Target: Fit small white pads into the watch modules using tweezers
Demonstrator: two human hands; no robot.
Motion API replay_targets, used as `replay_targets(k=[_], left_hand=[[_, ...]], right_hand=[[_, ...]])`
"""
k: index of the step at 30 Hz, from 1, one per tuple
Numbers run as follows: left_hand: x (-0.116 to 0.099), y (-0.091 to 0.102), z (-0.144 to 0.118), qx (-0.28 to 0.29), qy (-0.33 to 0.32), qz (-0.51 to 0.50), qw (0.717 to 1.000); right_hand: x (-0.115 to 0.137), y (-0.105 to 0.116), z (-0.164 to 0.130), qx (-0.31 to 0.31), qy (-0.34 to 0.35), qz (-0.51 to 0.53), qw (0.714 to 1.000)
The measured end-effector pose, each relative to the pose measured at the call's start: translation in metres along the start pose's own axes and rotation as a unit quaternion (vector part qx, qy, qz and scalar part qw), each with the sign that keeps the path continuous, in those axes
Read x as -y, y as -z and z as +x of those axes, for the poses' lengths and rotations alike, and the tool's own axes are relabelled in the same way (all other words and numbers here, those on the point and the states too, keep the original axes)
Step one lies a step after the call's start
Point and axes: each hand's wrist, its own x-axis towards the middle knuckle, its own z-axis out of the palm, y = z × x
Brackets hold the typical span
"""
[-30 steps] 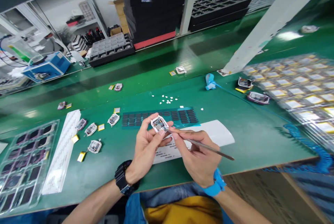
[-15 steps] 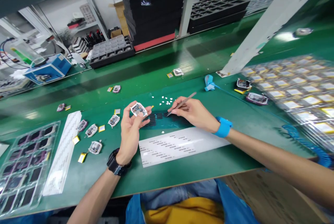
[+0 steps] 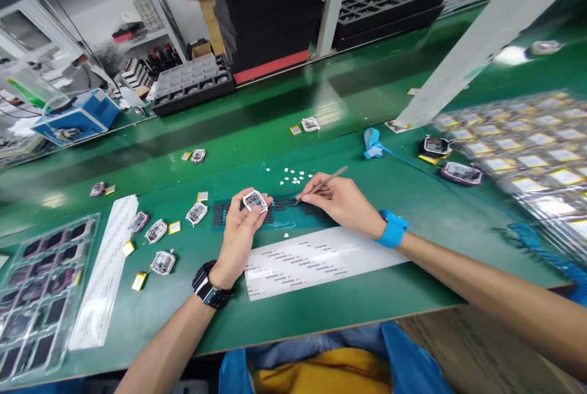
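Observation:
My left hand [image 3: 241, 223] is closed on a white watch case [image 3: 255, 200] with its circuit board facing up. In my right hand [image 3: 332, 198] is a pair of metal tweezers [image 3: 326, 181], pinched between thumb and fingers. The tweezer tips touch or hover just over a strip of small black pieces [image 3: 222, 213] on the green mat; which of the two I cannot tell. Part of that strip is hidden behind both hands. Several small white stickers [image 3: 293, 177] lie scattered just beyond the tweezers. A white printed sheet [image 3: 312, 262] lies in front of my hands.
On the left lie several opened watch cases [image 3: 156, 231] with yellow batteries, a long white strip [image 3: 103, 278] and a clear tray of dark screens [image 3: 46, 296]. At right are a battery tray [image 3: 527, 149], a slanting post [image 3: 486, 45] and a blue cord [image 3: 413, 169]. Black trays [image 3: 270, 21] stand behind.
My left hand has moved right with the watch case, closer to the tweezers, uncovering more of the black-piece strip. My right hand stays nearly in place. The view has shifted slightly.

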Motion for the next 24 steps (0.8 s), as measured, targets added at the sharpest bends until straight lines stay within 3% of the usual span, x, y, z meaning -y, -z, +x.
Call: replay_targets(k=[6,21,24], left_hand=[[-0.0014,-0.0019,-0.0002,-0.005,0.007,0.005,1.000],[-0.0015,-0.0028,-0.0016,-0.007,0.001,0.013,1.000],[-0.0018,-0.0041,-0.0019,-0.010,0.001,0.017,1.000]], right_hand=[[-0.0026,0.0022,0.0010,0.013,-0.017,0.032,0.999],[0.0001,0.0011,-0.0013,0.012,-0.003,-0.013,1.000],[-0.0006,0.0022,0.0033,0.023,-0.007,0.023,0.999]])
